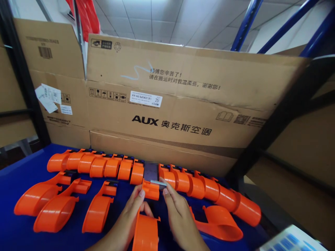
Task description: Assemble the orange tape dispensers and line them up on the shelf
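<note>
My left hand [132, 205] is closed on the handle of an orange plastic part [146, 230], whose wide curved band hangs toward me. Between thumb and fingers of my right hand [178, 211] is a thin silvery metal strip [157, 182]. It lies across the top of the part's handle block [151, 191]; whether it sits in the block or only touches it, I cannot tell. Three similar orange parts [98, 212] lie to the left of my hands. Another orange part [221, 223] lies to the right, partly behind my right hand.
Two rows of orange parts with dark ends, one left [112, 167] and one right [204, 188], line the back of the blue surface [125, 195]. A dark rectangular box [151, 170] stands between them. Behind rises a cardboard panel [170, 115]. A printed sheet [293, 240] shows lower right.
</note>
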A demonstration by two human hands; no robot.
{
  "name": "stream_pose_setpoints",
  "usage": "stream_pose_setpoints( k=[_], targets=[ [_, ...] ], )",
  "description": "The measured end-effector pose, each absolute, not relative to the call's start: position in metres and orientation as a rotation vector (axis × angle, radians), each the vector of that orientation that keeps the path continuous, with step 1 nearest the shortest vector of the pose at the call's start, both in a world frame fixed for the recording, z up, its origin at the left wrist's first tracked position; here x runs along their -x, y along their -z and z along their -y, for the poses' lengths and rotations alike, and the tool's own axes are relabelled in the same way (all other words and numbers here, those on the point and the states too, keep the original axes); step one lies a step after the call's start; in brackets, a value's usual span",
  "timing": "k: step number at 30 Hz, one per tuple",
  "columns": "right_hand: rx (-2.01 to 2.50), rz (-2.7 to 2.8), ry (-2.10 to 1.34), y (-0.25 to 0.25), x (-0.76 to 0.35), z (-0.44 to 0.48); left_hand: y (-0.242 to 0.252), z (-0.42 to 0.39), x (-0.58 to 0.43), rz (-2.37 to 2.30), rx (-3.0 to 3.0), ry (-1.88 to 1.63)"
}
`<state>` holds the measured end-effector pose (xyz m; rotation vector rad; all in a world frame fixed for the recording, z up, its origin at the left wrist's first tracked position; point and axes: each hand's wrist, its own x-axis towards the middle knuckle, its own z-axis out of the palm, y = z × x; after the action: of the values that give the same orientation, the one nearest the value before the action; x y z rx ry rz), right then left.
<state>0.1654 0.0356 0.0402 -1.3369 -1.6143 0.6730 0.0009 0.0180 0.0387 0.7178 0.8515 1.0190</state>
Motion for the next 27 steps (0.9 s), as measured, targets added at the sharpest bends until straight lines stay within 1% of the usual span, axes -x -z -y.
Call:
stream_pose_setpoints(
  k=[4,10,16,20,27],
  targets=[
    [1.381,1.745,-0.545,-0.039,-0.168,-0.023,-0.041,-0.017,0.0,-0.865,-0.789,-0.977],
    [1.405,2.07,-0.32,-0.046,-0.172,-0.022,-0.033,-0.018,0.0,-0.842,-0.868,-1.076],
    [1.428,2.243,-0.193,-0.057,-0.171,-0.03,-0.022,-0.026,0.007,-0.782,-0.789,-1.06],
    [1.434,2.444,-0.106,-0.054,-0.165,-0.03,-0.022,-0.029,0.02,-0.758,-0.722,-1.095],
    [1.482,2.423,-0.001,-0.045,-0.159,-0.029,-0.027,-0.029,0.015,-0.785,-0.754,-1.177]
  ],
)
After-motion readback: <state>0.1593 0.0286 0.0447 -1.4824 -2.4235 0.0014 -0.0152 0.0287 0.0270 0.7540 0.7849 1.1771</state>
